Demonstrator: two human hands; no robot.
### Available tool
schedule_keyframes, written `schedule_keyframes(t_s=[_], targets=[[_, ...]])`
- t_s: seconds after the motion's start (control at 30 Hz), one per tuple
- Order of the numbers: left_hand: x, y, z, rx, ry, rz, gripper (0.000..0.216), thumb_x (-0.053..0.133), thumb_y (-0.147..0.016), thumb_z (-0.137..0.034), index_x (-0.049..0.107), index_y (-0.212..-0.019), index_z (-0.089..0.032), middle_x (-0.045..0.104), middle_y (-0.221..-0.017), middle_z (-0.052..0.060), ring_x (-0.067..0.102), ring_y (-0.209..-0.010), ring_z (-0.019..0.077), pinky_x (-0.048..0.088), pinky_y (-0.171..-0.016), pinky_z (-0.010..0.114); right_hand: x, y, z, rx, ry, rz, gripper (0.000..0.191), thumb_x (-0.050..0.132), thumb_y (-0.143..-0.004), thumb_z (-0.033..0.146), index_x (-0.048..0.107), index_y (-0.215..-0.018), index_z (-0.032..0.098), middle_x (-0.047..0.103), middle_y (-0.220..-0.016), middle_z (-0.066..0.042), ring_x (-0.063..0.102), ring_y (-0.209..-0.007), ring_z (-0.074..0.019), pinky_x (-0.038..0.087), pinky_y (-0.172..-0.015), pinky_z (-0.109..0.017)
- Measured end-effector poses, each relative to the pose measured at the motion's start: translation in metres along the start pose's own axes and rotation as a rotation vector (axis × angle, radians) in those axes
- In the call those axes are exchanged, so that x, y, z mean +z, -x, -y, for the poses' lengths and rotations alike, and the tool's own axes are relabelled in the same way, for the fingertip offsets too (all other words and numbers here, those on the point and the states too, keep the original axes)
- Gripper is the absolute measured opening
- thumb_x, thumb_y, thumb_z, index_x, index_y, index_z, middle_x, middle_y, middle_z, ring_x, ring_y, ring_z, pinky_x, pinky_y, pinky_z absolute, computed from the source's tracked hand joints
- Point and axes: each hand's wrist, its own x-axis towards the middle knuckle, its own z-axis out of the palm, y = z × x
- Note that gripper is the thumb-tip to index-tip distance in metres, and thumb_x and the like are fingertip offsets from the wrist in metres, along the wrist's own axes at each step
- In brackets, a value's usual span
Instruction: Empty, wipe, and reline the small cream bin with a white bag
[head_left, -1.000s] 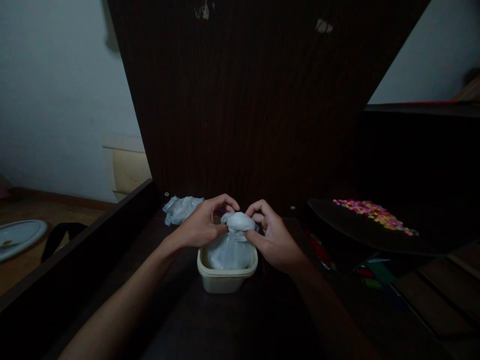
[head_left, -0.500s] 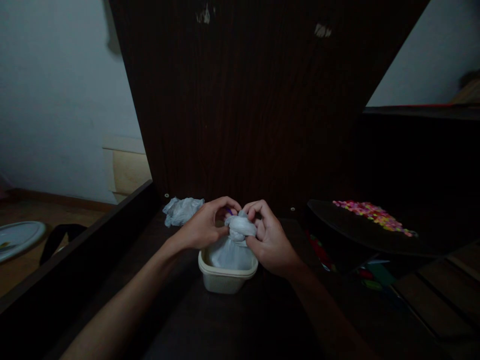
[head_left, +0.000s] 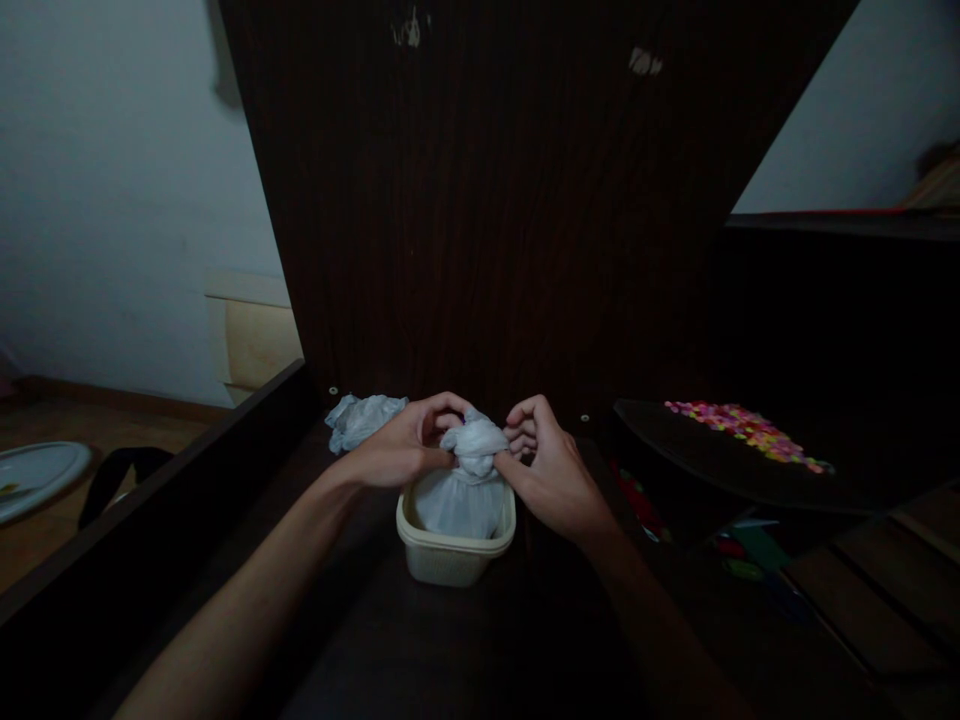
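Observation:
A small cream plastic tub [head_left: 454,560] stands on a dark wooden surface. A white plastic bag [head_left: 461,505] sits inside it, its top gathered into a bunched knot [head_left: 475,447]. My left hand [head_left: 401,450] pinches the knot from the left, fingers curled over it. My right hand [head_left: 551,470] grips the knot from the right with thumb and curled fingers. What the bag holds is hidden.
A second crumpled white bag [head_left: 361,418] lies behind my left hand. A tall dark wooden panel [head_left: 510,220] rises just behind. A dark tray of small coloured pieces [head_left: 750,430] sits to the right. A white basin [head_left: 37,475] lies on the floor at far left.
Both hands have kept working the bag's gathered top, twisting it into a tighter knot. My right hand's fingers shifted from over the knot to its right side. The tub stayed put.

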Motion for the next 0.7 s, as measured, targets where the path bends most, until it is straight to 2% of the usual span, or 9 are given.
schedule_keyframes(t_s=[0.07, 0.27, 0.5, 0.6, 0.7], targets=[[0.0001, 0.0002, 0.0004, -0.005, 0.026, 0.016, 0.052, 0.074, -0.061, -0.004, 0.06, -0.108, -0.017, 0.071, -0.087, -0.001, 0.066, -0.077, 0.0143, 0.049, -0.07, 0.025, -0.0003, 0.0004, 0.0008, 0.01, -0.03, 0.04, 0.026, 0.059, -0.076, 0.019, 0.044, -0.097, 0.025, 0.057, -0.078, 0.004, 0.055, -0.066, -0.0144, 0.043, -0.061, -0.029], [0.0011, 0.0005, -0.0021, 0.008, 0.0, 0.023, 0.051, 0.075, -0.061, -0.003, 0.062, -0.108, -0.017, 0.072, -0.089, 0.0, 0.067, -0.079, 0.015, 0.051, -0.071, 0.025, 0.0, -0.0021, -0.0032, 0.013, -0.238, 0.174, 0.028, 0.063, -0.081, 0.024, 0.041, -0.097, 0.026, 0.061, -0.083, 0.003, 0.054, -0.068, -0.0133, 0.04, -0.061, -0.027], [0.0025, 0.0007, -0.0042, 0.114, -0.121, -0.018, 0.043, 0.068, -0.064, -0.004, 0.062, -0.104, -0.017, 0.067, -0.093, 0.001, 0.064, -0.086, 0.0164, 0.051, -0.076, 0.028, -0.0037, -0.0035, -0.0005, 0.053, -0.503, 0.293, 0.033, 0.074, -0.08, 0.026, 0.044, -0.094, 0.025, 0.063, -0.085, 0.003, 0.061, -0.072, -0.0129, 0.047, -0.065, -0.027], [0.0026, -0.0002, -0.0007, 0.135, -0.145, -0.039, 0.05, 0.065, -0.061, -0.002, 0.061, -0.108, -0.018, 0.065, -0.094, 0.001, 0.061, -0.088, 0.0165, 0.049, -0.075, 0.027, -0.0047, -0.0033, 0.0012, 0.106, -0.533, 0.391, 0.034, 0.075, -0.081, 0.027, 0.045, -0.095, 0.025, 0.068, -0.086, 0.002, 0.064, -0.073, -0.0137, 0.049, -0.067, -0.028], [0.0026, -0.0021, 0.0034, 0.14, -0.151, -0.072, 0.048, 0.068, -0.06, -0.003, 0.06, -0.105, -0.018, 0.062, -0.093, 0.0, 0.06, -0.088, 0.0164, 0.047, -0.075, 0.027, -0.0043, -0.0036, 0.0002, 0.147, -0.528, 0.421, 0.033, 0.074, -0.078, 0.024, 0.044, -0.092, 0.025, 0.067, -0.081, 0.003, 0.062, -0.069, -0.0133, 0.046, -0.064, -0.027]])
